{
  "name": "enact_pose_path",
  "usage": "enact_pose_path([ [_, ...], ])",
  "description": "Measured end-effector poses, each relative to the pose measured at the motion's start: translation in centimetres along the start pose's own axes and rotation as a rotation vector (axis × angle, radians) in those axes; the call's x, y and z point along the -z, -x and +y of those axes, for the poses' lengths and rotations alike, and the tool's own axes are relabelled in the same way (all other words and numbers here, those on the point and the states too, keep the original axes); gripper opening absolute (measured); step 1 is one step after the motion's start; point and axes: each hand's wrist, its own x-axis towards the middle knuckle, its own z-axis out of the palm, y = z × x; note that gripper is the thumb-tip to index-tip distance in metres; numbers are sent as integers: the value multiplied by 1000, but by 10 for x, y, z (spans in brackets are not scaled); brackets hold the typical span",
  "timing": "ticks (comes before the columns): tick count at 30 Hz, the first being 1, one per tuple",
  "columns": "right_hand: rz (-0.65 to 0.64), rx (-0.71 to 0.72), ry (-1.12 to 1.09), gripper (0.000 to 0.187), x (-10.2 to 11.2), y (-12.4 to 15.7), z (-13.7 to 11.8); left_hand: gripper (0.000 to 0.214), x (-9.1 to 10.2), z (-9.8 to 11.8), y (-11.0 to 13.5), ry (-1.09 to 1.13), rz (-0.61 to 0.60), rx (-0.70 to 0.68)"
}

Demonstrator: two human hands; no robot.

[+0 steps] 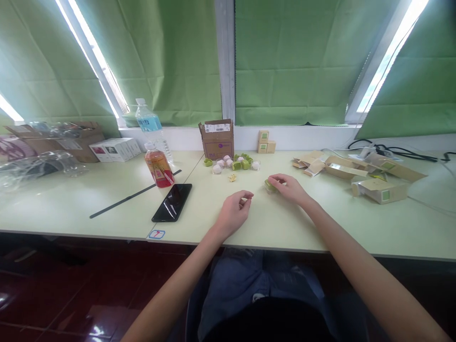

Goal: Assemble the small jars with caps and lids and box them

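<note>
My right hand (288, 188) has its fingers closed on a small green piece with a clear part (269, 186), low over the table. My left hand (236, 212) rests just left of it, fingers curled in towards the thumb; whether anything is inside cannot be made out. Beyond the hands lies a cluster of small green pieces (245, 164) and pale pinkish round pieces (221, 163), some in clear covers. A little yellow piece (232, 178) lies between that cluster and my left hand.
Opened small cartons (383, 190) lie at the right, near black cables (399, 152). Small boxes (263, 146) are stacked by the wall beside a brown carton (218, 141). Leftward are a phone (173, 203), a drink bottle (158, 167) and a water bottle (149, 124).
</note>
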Motion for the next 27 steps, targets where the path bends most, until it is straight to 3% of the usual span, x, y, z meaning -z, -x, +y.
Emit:
enact_pose_path([
  [12, -114, -34, -167, 64, 7, 1, 5, 22, -1, 0, 0, -52, -6, -15],
  [20, -173, 33, -171, 52, 7, -9, 3, 22, -2, -3, -2, -81, -11, -30],
  [27, -236, 1, -267, 48, -1, -19, 6, 23, -3, -8, -3, -89, -2, -46],
])
